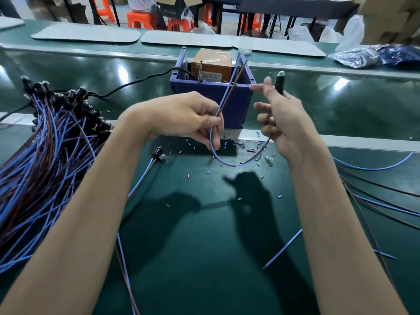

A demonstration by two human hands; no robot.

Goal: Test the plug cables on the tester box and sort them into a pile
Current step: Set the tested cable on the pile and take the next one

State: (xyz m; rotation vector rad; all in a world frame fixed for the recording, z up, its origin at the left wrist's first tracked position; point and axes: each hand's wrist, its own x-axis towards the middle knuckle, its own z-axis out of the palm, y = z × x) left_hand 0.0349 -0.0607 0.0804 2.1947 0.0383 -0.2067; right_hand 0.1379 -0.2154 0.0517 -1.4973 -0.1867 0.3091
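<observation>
My left hand (188, 117) pinches the blue and brown wires of one plug cable (227, 163), which loops down between both hands. The wire ends rise toward the tester box (213, 64), an orange unit inside a blue open bin (236, 103) just beyond my hands. My right hand (281, 123) grips the same cable's black plug (280, 84), whose small bulb tip points up. A big pile of cables (45, 142) with black plugs lies at the left.
A single plug cable (156, 154) lies on the green mat near my left wrist. Loose cables (375, 201) spread at the right. Cut insulation bits and small bulbs (268, 160) litter the mat. A black power cord (136, 84) runs left from the bin.
</observation>
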